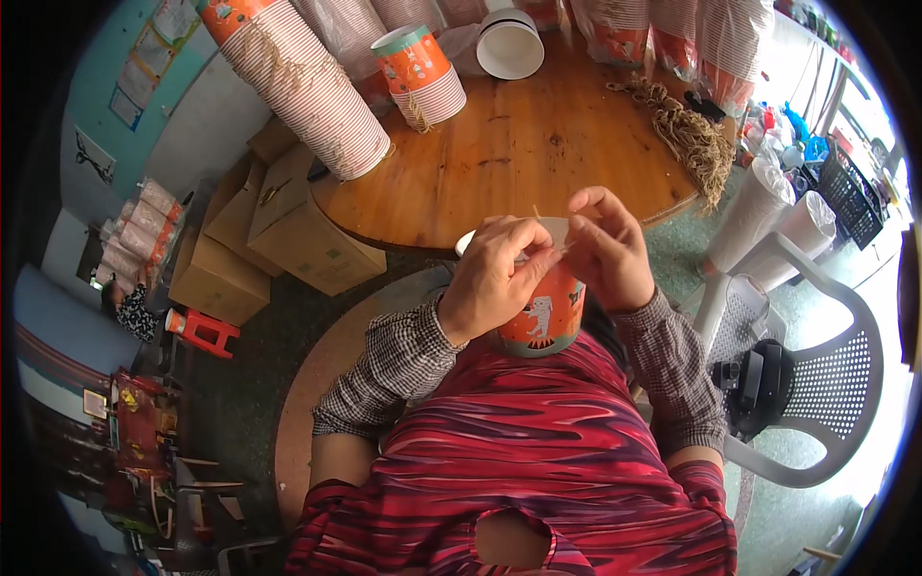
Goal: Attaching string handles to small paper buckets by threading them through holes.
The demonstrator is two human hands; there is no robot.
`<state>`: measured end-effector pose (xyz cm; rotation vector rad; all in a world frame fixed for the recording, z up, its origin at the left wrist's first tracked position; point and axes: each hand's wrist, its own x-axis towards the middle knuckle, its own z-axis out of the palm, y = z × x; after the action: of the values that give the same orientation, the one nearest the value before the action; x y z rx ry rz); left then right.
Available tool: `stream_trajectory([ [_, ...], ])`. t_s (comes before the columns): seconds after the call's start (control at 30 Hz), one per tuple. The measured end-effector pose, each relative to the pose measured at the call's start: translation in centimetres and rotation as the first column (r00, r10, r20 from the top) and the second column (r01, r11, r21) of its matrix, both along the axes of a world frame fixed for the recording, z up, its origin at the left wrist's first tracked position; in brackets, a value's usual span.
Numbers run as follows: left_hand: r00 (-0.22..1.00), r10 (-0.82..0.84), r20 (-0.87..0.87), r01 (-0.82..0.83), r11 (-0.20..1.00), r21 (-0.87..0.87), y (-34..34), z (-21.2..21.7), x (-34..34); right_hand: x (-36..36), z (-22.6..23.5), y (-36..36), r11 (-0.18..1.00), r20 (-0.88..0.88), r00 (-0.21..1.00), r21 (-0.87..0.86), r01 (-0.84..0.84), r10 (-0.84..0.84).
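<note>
An orange paper bucket [540, 317] with a teal band and a white printed figure rests at my lap, its mouth toward the table. Over its rim, my left hand [495, 278] is closed, thumb and forefinger pinching a thin tan cord [536, 210] whose end pokes up. Close beside it, my right hand [615, 254] has its thumb and fingers curled together at the rim. What its fingertips grip is too small to make out. Part of a white rim [465, 244] shows left of my left hand.
On the wooden table [538, 144] stand a tall leaning bucket stack [298, 86], a shorter stack [423, 82], a white tub [510, 48] and a bunch of tan cords [696, 144]. Cardboard boxes [307, 221] stand left; a grey plastic chair [816, 384] holding a black bag [764, 379] stands right.
</note>
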<state>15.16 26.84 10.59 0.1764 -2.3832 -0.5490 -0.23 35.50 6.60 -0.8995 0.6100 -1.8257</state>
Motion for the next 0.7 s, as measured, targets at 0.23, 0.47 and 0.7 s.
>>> stream_trajectory([
  [0.23,1.000,-0.016,0.007,0.013,0.945,0.326,0.1,-0.7,0.4,-3.3,-1.0,-0.1,1.000,0.246,0.969,-0.011,0.007,-0.004],
  [0.47,0.997,-0.055,0.047,0.023,0.853,0.522,-1.7,2.4,2.0,-0.6,1.5,0.7,0.972,-0.390,0.900,0.049,0.231,-0.194],
  [0.7,0.995,-0.088,0.045,0.049,0.831,0.554,-2.0,1.2,2.0,0.8,2.6,-0.2,0.993,-0.547,0.837,0.073,0.091,-0.037],
])
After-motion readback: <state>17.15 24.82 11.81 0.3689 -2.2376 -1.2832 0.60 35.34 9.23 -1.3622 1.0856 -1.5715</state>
